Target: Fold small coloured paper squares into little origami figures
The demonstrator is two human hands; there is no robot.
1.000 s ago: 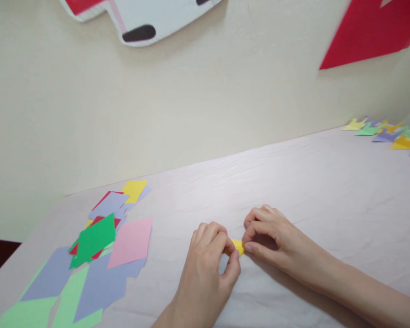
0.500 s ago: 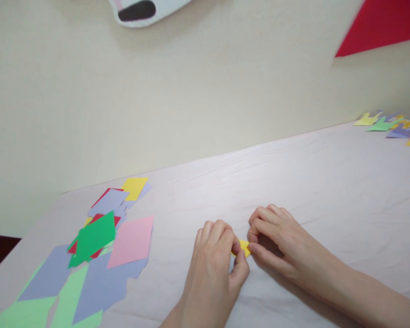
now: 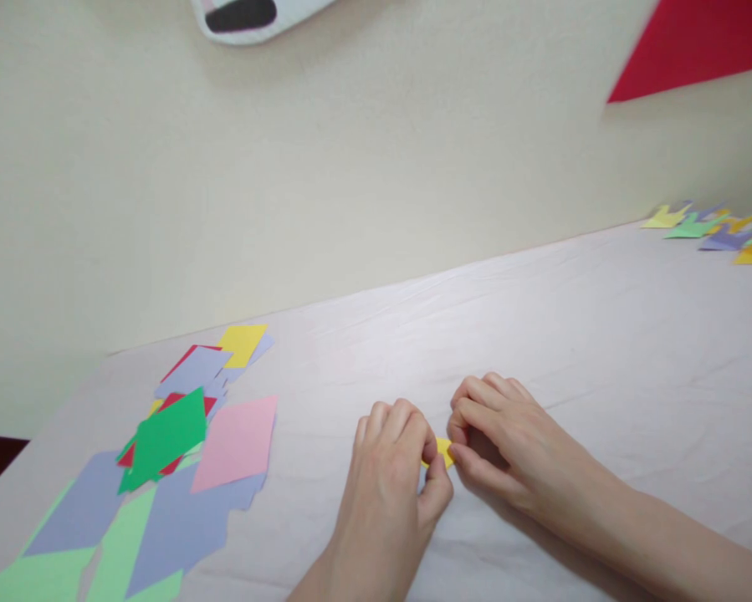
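A small folded yellow paper [image 3: 443,450] is pinched between both my hands, low over the pale cloth-covered table [image 3: 576,334]. My left hand [image 3: 393,485] curls its fingers and thumb around the paper's left end. My right hand [image 3: 504,443] grips the right end with bent fingers and thumb. Most of the paper is hidden by my fingers.
Loose coloured paper squares lie at the left: green [image 3: 166,436], pink [image 3: 236,443], lavender [image 3: 175,527], yellow [image 3: 242,343]. Several folded paper shapes [image 3: 714,230] sit at the far right by the wall. A red sheet [image 3: 695,42] hangs on the wall.
Both hands have stayed together on the yellow paper, shifting slightly right and lower at first; the fingers have worked closer over it. The view has tilted down a little.
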